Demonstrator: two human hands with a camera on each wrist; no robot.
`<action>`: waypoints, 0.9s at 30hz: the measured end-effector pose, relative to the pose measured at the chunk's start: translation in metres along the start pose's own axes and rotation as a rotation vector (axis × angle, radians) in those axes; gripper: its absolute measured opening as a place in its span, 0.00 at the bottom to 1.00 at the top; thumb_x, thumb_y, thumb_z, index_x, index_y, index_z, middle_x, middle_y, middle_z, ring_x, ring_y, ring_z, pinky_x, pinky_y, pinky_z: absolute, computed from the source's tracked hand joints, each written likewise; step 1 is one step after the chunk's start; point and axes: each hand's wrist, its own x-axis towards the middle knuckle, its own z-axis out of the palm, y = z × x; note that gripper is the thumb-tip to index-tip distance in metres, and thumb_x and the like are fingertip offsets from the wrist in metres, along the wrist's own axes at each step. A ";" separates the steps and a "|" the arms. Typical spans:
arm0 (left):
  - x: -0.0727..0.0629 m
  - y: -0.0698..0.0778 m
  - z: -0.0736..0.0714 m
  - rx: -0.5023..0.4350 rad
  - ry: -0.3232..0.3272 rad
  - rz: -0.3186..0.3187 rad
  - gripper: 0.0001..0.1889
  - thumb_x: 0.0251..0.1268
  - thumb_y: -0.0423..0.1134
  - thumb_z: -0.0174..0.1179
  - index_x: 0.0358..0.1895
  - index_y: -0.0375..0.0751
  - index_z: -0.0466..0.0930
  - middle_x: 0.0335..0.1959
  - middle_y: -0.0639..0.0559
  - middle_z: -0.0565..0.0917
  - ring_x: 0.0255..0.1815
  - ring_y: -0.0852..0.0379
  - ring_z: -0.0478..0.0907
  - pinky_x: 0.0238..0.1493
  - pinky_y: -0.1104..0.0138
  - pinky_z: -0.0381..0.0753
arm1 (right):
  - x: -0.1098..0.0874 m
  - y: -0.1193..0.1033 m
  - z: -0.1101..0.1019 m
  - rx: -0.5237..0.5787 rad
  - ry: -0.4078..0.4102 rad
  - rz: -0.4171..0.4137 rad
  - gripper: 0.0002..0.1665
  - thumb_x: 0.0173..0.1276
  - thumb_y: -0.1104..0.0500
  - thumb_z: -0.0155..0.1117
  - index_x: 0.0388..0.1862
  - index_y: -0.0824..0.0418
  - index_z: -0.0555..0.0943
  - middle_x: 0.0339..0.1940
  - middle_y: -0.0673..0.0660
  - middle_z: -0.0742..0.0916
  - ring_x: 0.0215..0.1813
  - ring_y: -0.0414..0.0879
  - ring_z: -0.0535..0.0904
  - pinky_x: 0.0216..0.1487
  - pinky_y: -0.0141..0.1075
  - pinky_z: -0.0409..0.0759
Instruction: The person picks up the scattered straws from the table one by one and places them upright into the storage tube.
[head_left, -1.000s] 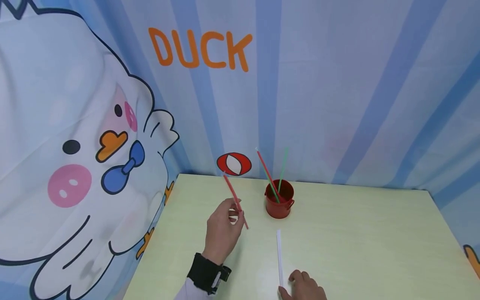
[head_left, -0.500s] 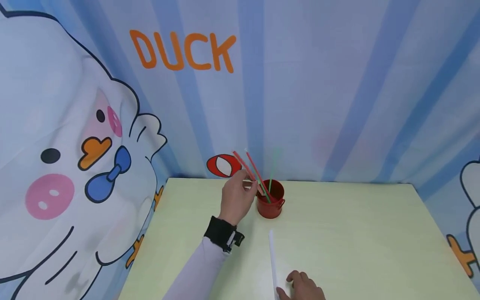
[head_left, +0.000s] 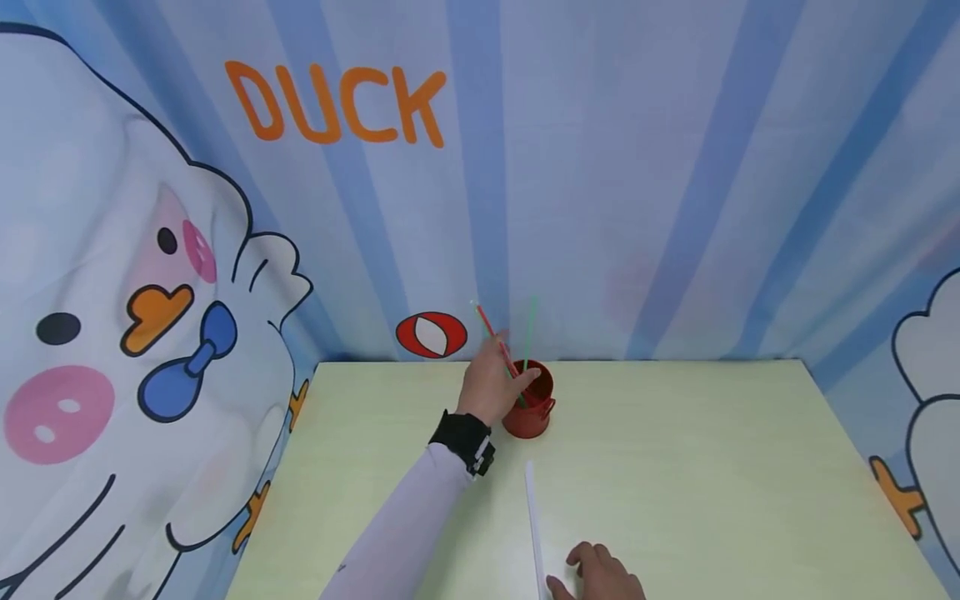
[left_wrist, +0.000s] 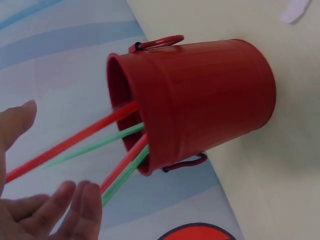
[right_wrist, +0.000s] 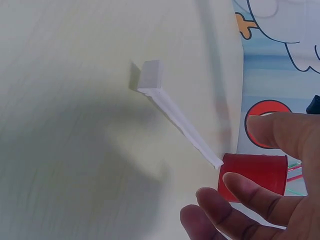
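Observation:
A small red metal bucket with loop handles stands towards the back of the table. My left hand is at its rim on the left. In the left wrist view that hand's thumb and fingers are spread apart around a red straw, which leans in the bucket without being gripped. Another red straw and two green straws, one a pale green straw, lean beside it. Low in the head view, my right hand has loosely bent, parted fingers, holding nothing. Left of it lies a narrow white strip.
The strip ends in a small white block in the right wrist view. A blue striped curtain with cartoon ducks hangs right behind the pale yellow table.
My left hand has carried the red straw right and back into the bucket, then let go of it. The right hand stays about where it was. The head view has swung slightly right.

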 end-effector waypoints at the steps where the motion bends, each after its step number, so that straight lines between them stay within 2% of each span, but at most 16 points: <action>1: 0.000 0.000 -0.003 0.002 0.012 0.005 0.44 0.68 0.50 0.70 0.80 0.37 0.59 0.67 0.39 0.76 0.64 0.43 0.79 0.61 0.52 0.84 | 0.000 0.000 0.000 -0.002 -0.001 -0.003 0.22 0.60 0.39 0.74 0.36 0.53 0.78 0.29 0.47 0.77 0.30 0.42 0.72 0.31 0.39 0.71; 7: 0.002 -0.005 -0.023 0.006 0.068 0.005 0.50 0.66 0.53 0.71 0.82 0.38 0.52 0.70 0.39 0.72 0.66 0.43 0.73 0.61 0.52 0.83 | 0.005 -0.005 -0.001 -0.015 -0.046 0.029 0.23 0.61 0.39 0.75 0.38 0.53 0.79 0.30 0.47 0.77 0.30 0.42 0.71 0.32 0.38 0.71; 11: 0.000 -0.014 -0.032 -0.016 0.090 -0.019 0.50 0.64 0.55 0.72 0.82 0.40 0.53 0.68 0.42 0.74 0.64 0.44 0.74 0.57 0.52 0.84 | 0.007 -0.008 -0.001 -0.017 -0.067 0.043 0.22 0.61 0.39 0.75 0.38 0.53 0.79 0.30 0.47 0.77 0.30 0.42 0.70 0.32 0.38 0.71; 15: -0.007 -0.024 -0.037 -0.021 0.101 -0.034 0.50 0.63 0.57 0.72 0.81 0.43 0.55 0.69 0.42 0.74 0.67 0.44 0.73 0.60 0.49 0.83 | 0.008 -0.009 0.000 -0.009 -0.053 0.019 0.22 0.60 0.40 0.75 0.37 0.53 0.79 0.30 0.47 0.77 0.29 0.41 0.70 0.31 0.37 0.71; 22: -0.028 -0.044 -0.048 0.018 0.125 -0.066 0.51 0.61 0.62 0.71 0.81 0.44 0.56 0.72 0.44 0.72 0.71 0.44 0.70 0.68 0.47 0.78 | 0.009 -0.012 0.001 0.002 -0.077 0.014 0.22 0.61 0.40 0.75 0.38 0.53 0.79 0.30 0.48 0.77 0.30 0.41 0.70 0.32 0.38 0.71; 27: -0.051 -0.050 -0.054 -0.003 0.119 -0.044 0.52 0.57 0.65 0.73 0.80 0.46 0.58 0.70 0.47 0.72 0.70 0.47 0.69 0.67 0.49 0.78 | 0.011 -0.012 0.002 -0.006 -0.070 0.004 0.22 0.60 0.40 0.76 0.38 0.53 0.79 0.30 0.48 0.77 0.29 0.41 0.70 0.31 0.37 0.71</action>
